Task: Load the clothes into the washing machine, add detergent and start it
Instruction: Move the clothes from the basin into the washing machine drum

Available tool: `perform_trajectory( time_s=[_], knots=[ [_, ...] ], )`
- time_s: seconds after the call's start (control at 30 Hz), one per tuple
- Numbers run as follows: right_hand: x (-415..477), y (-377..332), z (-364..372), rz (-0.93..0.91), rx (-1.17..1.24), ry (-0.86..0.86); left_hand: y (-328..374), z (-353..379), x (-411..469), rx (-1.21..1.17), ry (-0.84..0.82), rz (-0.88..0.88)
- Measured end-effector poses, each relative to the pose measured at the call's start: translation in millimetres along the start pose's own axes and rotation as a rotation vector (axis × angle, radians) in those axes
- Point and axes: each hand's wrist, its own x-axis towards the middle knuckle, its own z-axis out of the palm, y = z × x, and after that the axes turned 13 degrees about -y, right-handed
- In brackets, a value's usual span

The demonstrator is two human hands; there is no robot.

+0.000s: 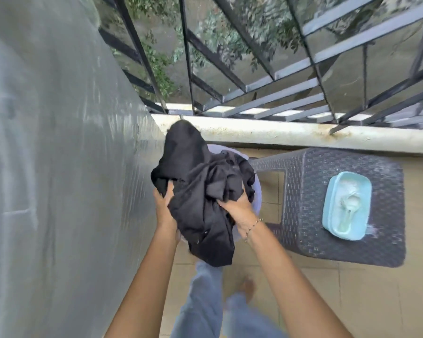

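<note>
A bundle of black clothes (195,189) hangs in front of me, held up by both hands. My left hand (163,206) grips its left side and my right hand (239,209), with a thin bracelet at the wrist, grips its right side. Below the bundle a pale lilac basin (257,191) stands on the floor, mostly hidden by the clothes. A light blue tub of white detergent powder (346,206) with a scoop in it sits open on a dark woven stool (303,191) to the right. No washing machine can be made out.
A large surface under a grey cover (59,167) fills the left side. A pale ledge (279,135) with a black metal railing (254,69) runs across the far side, greenery beyond it. Beige floor tiles (352,301) lie below, with my legs in blue jeans.
</note>
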Motion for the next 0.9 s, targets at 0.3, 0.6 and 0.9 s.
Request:
perform_trajectory(
  time_s=[0.3, 0.6, 0.9],
  knots=[
    [-54, -32, 2, -0.038, 0.072, 0.276, 15, 33, -101, 0.166, -0.297, 0.330],
    [-134, -98, 13, -0.068, 0.193, 0.254, 47, 62, -175, 0.332, -0.069, 0.377],
    [-207, -179, 57, -0.198, 0.106, 0.063, 94, 70, -270, 0.112, -0.169, 0.450]
  ],
)
